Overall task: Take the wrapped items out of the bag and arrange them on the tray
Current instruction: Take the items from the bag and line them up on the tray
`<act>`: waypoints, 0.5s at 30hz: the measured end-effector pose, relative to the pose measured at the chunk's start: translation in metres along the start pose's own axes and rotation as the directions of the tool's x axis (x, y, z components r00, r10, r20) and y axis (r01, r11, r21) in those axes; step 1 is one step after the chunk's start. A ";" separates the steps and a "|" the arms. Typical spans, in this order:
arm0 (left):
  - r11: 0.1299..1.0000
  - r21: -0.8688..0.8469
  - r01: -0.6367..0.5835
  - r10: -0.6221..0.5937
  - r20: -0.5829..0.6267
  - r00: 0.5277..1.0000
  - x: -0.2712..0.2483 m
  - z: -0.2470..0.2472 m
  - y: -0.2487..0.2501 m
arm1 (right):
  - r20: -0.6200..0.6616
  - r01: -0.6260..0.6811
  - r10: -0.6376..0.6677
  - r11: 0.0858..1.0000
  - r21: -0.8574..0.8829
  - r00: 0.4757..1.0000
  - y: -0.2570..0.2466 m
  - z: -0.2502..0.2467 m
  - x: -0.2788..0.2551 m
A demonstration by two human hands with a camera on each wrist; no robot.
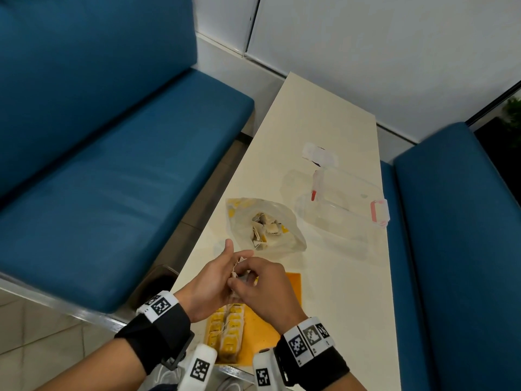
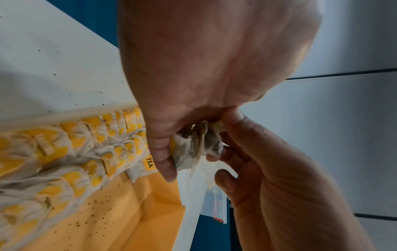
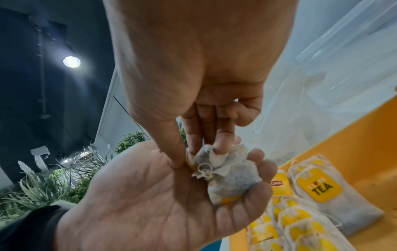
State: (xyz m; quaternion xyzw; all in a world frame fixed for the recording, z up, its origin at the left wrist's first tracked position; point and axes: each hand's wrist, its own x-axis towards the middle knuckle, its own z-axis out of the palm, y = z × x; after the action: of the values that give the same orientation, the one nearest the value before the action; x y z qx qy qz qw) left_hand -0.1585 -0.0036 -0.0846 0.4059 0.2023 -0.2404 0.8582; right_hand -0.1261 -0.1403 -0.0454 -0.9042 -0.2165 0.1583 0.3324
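A crumpled white tea bag (image 1: 239,270) with a yellow tag sits between both hands above the near table edge. My left hand (image 1: 218,277) cradles it, palm up, with the fingers curled round it (image 3: 227,176). My right hand (image 1: 253,280) pinches its bunched top from above (image 3: 206,152). Just below the hands lies the orange tray (image 1: 284,303), with several tea bags (image 1: 228,331) lined up in two rows along its left side. Beyond the hands lies the clear plastic bag (image 1: 267,230), open, with several tea bags inside.
A clear lidded container with red latches (image 1: 344,204) stands at the right of the cream table (image 1: 324,114), and a small clear piece (image 1: 318,155) lies behind it. Blue benches (image 1: 112,170) flank the table on both sides. Dark crumbs speckle the tray floor (image 2: 107,212).
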 end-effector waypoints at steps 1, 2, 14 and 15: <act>1.000 -0.003 -0.007 0.007 0.009 1.000 -0.001 0.001 0.001 | -0.013 0.004 -0.004 1.000 -0.001 1.000 0.001 0.000 0.000; 1.000 -0.010 -0.018 0.018 0.020 1.000 0.000 0.000 0.000 | -0.036 0.013 -0.012 1.000 0.007 0.999 0.002 0.000 0.000; 0.967 0.115 -0.226 0.244 -0.168 0.955 0.003 -0.023 -0.002 | -0.114 -0.187 0.202 0.974 0.127 0.973 0.029 -0.038 0.014; 0.956 0.170 -0.240 0.270 -0.183 0.945 0.003 -0.023 0.000 | -0.094 -0.200 0.215 0.969 0.144 0.972 0.031 -0.039 0.015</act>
State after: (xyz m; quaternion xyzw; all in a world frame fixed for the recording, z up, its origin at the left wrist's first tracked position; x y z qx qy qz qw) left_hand -0.1596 0.0139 -0.1004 0.5127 0.2171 -0.0984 0.8248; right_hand -0.0875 -0.1746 -0.0395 -0.9049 -0.0911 0.1569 0.3850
